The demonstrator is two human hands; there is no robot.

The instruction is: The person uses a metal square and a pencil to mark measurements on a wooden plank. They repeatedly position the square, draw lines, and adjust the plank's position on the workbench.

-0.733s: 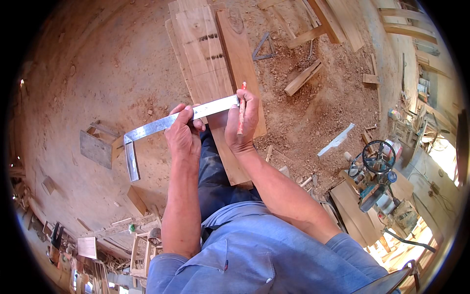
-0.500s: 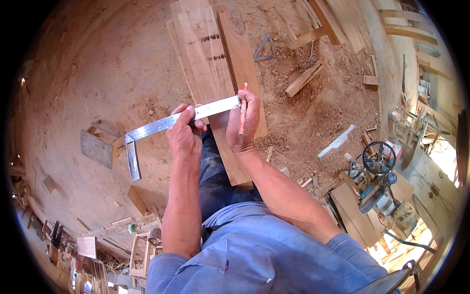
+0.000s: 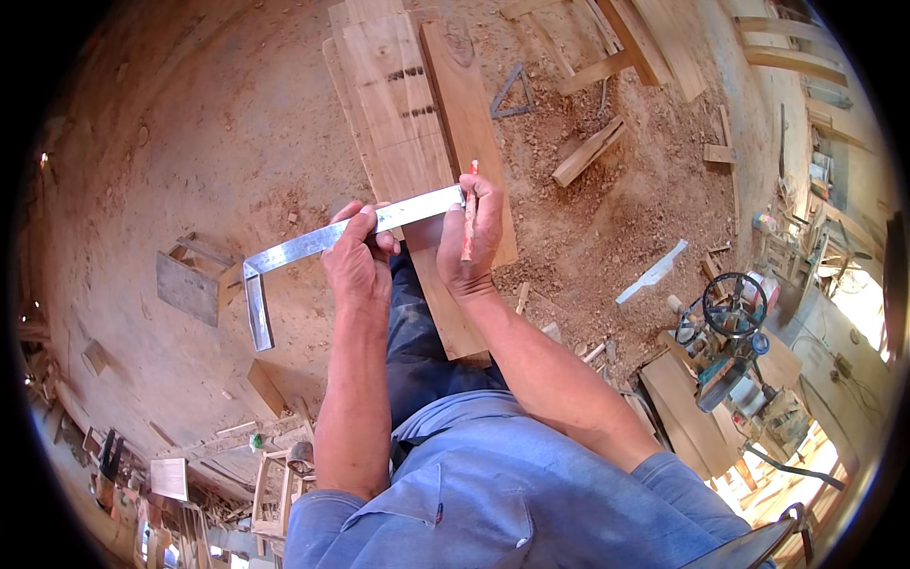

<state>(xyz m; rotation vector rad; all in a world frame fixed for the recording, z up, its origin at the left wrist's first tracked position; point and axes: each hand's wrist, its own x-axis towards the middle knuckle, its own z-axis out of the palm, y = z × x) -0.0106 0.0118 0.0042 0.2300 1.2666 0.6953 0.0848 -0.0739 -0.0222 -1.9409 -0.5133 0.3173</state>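
Note:
A metal carpenter's square (image 3: 301, 247) is held up over the stacked boards, its short leg hanging down at the left. My left hand (image 3: 360, 266) is closed around the middle of its long blade. At the blade's right end, my right hand (image 3: 471, 248) has its thumb and bent fingers about the tip. A red-patterned pencil (image 3: 471, 204) stands roughly upright in the fingers of that same hand. Beneath lie long wooden boards (image 3: 403, 142) with dark marks across one of them. A second, browner board (image 3: 474, 114) runs along their right side.
A triangular frame tool (image 3: 513, 93) and a short timber piece (image 3: 590, 152) lie on the dirt floor to the right. A small wooden stool-like piece (image 3: 188, 287) sits at left. Machinery with a black handwheel (image 3: 735, 305) stands at the right, planks (image 3: 678, 417) beside it.

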